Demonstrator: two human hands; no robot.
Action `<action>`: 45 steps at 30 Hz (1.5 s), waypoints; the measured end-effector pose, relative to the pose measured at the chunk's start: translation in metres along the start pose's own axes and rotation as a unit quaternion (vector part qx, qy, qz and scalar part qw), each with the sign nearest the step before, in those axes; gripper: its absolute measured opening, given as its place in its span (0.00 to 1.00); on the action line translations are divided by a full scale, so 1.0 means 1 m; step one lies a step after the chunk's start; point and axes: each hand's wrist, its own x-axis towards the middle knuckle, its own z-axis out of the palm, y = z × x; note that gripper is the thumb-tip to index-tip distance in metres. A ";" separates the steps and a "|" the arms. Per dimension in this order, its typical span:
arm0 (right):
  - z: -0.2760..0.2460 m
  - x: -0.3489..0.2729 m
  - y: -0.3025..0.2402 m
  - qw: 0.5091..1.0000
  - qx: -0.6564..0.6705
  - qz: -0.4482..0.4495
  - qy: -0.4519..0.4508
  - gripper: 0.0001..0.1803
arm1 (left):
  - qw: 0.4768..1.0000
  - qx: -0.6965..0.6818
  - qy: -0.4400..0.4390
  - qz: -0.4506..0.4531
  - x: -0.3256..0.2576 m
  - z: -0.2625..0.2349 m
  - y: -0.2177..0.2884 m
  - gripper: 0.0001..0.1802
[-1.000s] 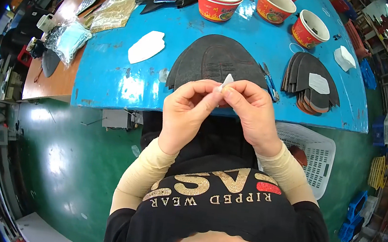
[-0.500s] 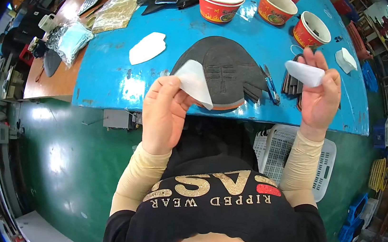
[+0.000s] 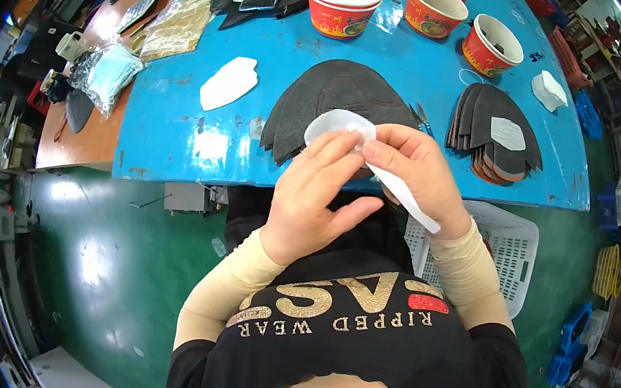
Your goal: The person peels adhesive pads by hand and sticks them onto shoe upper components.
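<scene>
My hands meet over the table's near edge, around a thin white piece [image 3: 415, 204] shaped like a curved strip. My right hand [image 3: 428, 173] pinches it between thumb and fingers. My left hand [image 3: 314, 194] has its fingers stretched against the white material, its thumb apart from them. A rounded white part [image 3: 334, 122] shows beyond my left fingers; whether it belongs to the same piece is hidden. Just behind lies a fanned stack of dark grey shoe-upper-shaped pieces [image 3: 298, 104]. A second such stack [image 3: 476, 117] lies to the right, with a white patch [image 3: 507, 134] on top.
Several red paper tubs [image 3: 339, 19] stand at the back of the blue table [image 3: 157, 130]. White sheets [image 3: 229, 85] lie at left, a folded white bundle [image 3: 550, 91] at right. Pliers-like cutters [image 3: 422, 119] lie between the stacks. A white basket [image 3: 515, 248] stands below the edge.
Both hands have come together in the middle. My right hand has moved left and down, uncovering the right stack and its white patch. My left thumb has spread away from its fingers.
</scene>
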 end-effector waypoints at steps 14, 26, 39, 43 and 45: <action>-0.015 -0.015 0.023 0.982 -0.174 0.044 0.054 0.08 | 0.953 -0.103 0.019 -0.285 -0.023 -0.013 -0.019 0.04; -0.036 0.045 0.001 0.904 -0.405 -0.026 0.134 0.13 | 0.984 0.081 -0.043 -0.155 0.023 0.002 -0.069 0.05; -0.032 0.047 0.010 0.841 -0.510 -0.082 0.159 0.12 | 0.956 0.257 -0.062 -0.124 0.019 0.010 -0.068 0.08; -0.046 0.022 -0.011 0.741 -0.581 -0.242 0.234 0.14 | 0.952 0.303 0.012 0.045 0.024 -0.010 -0.056 0.19; -0.033 0.014 -0.005 0.659 -0.664 -0.348 0.063 0.20 | 0.953 0.273 -0.115 0.064 0.025 -0.013 -0.050 0.24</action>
